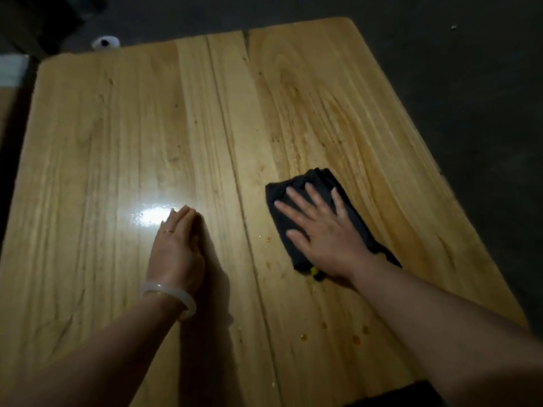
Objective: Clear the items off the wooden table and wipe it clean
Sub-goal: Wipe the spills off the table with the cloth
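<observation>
Glossy wooden table (117, 127), matt dark cloth (346, 198)

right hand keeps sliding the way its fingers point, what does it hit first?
Nothing visible: the right hand, flat on the dark cloth, points up-left over bare wooden table toward its far edge.

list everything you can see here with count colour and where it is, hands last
rectangular wooden table: one, light yellow-brown, fills most of the view
folded dark cloth: one, black, on the table's right half under the right hand
small liquid droplets: several, amber, on the table near its near edge, right of centre
round white object with a dark centre: one, on the dark floor beyond the table's far left corner
translucent bangle: one, pale white, on the left wrist
left hand: one, fingers straight, resting on the table
right hand: one, fingers spread, pressing flat on the cloth
</observation>
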The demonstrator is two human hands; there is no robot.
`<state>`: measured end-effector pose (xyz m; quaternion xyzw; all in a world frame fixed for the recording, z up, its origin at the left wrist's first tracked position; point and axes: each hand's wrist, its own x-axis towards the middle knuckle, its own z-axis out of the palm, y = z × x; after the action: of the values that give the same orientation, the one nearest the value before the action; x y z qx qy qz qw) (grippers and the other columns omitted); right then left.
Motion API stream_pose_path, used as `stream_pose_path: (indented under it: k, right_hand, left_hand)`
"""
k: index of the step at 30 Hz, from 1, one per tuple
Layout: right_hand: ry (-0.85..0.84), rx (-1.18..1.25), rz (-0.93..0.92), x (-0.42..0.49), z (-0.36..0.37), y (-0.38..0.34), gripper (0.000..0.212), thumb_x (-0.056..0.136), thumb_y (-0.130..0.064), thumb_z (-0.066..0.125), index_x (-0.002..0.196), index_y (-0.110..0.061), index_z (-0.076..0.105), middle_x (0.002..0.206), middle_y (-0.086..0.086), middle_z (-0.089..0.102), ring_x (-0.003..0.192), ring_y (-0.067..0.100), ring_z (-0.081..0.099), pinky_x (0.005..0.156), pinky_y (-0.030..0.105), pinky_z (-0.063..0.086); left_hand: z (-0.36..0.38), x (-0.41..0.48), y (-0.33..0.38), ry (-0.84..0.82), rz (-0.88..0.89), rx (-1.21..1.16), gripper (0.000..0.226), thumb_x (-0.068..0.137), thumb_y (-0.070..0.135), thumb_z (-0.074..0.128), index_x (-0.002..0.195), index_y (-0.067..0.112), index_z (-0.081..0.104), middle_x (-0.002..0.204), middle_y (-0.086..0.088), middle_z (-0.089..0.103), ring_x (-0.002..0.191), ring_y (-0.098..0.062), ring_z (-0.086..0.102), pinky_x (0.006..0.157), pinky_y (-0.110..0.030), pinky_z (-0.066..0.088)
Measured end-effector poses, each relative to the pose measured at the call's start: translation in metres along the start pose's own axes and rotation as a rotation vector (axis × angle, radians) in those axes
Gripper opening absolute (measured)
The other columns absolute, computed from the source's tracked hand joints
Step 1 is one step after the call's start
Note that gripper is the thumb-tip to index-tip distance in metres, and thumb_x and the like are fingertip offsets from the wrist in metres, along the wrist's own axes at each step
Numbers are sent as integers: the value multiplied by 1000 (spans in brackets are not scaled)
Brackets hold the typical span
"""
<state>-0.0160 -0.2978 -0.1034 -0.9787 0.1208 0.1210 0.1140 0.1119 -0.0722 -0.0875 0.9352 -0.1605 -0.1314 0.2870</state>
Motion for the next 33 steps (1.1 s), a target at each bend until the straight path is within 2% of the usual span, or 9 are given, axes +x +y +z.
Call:
stream_pose_path:
  k: [5,7,13,17,20,22,26,30,33]
  right_hand:
    - [29,62,293,46,-6,-27,54,102,-48,13,152,-41,-7,160,-10,-22,145,17,-26,114,55,-17]
    - [31,68,317,49,-6,-48,54,103,-46,13,152,-39,-10,159,-7,-23,144,20,-28,114,57,-16]
    - [13,16,-50,-1,13,-101,57,100,-46,15,152,-41,-6,161,-9,-19,144,17,-28,114,55,-17]
    - [-6,-55,-290,-26,26,-91,56,99,-47,24,153,-38,11,163,-8,2,150,19,-7,115,56,-2]
    - [-42,-113,-384,-15,18,-67,58,97,-52,26,152,-42,12,162,-12,4,150,16,-4,117,53,-3]
    - [-45,-129,-326,1,9,-55,59,96,-56,20,152,-46,6,162,-15,-3,149,12,-11,118,52,-7]
    - [51,-60,-12,36,-2,-45,60,92,-58,6,151,-46,-1,161,-15,-9,147,10,-18,118,50,-13]
    - [113,43,241,58,0,-56,54,101,-49,16,153,-42,1,162,-13,-10,147,11,-18,117,47,-16]
    - [129,140,328,53,2,-77,52,104,-40,19,153,-39,4,162,-12,-11,147,12,-19,117,46,-17]
  left_hand:
    - [13,-10,-18,-49,110,10,52,98,2,34,148,16,27,157,8,13,139,2,-4,118,-26,0]
    - [14,-11,-20,-38,122,28,55,97,0,33,149,16,24,158,8,11,139,2,-6,119,-27,0]
    - [6,-11,-22,-105,141,1,65,92,-5,37,149,20,19,158,9,6,139,2,-9,120,-32,4]
    - [1,-13,-20,-136,171,-14,60,96,8,39,150,18,15,158,8,3,139,1,-11,119,-29,1]
    - [1,-12,-19,-139,185,23,62,96,6,37,151,18,10,158,7,-2,136,3,-16,115,-21,-7]
    - [2,-12,-19,-136,177,46,65,95,2,35,151,18,7,158,7,-5,133,4,-19,111,-19,-12]
    - [3,-13,-20,-136,166,78,67,94,3,32,151,20,2,158,7,-10,133,3,-22,111,-21,-15]
    - [4,-14,-24,-156,186,70,68,93,5,34,151,18,1,158,6,-11,135,1,-21,112,-22,-15]
    - [7,-13,-27,-146,199,88,67,94,6,33,151,18,0,158,5,-11,141,-6,-20,113,-24,-15]
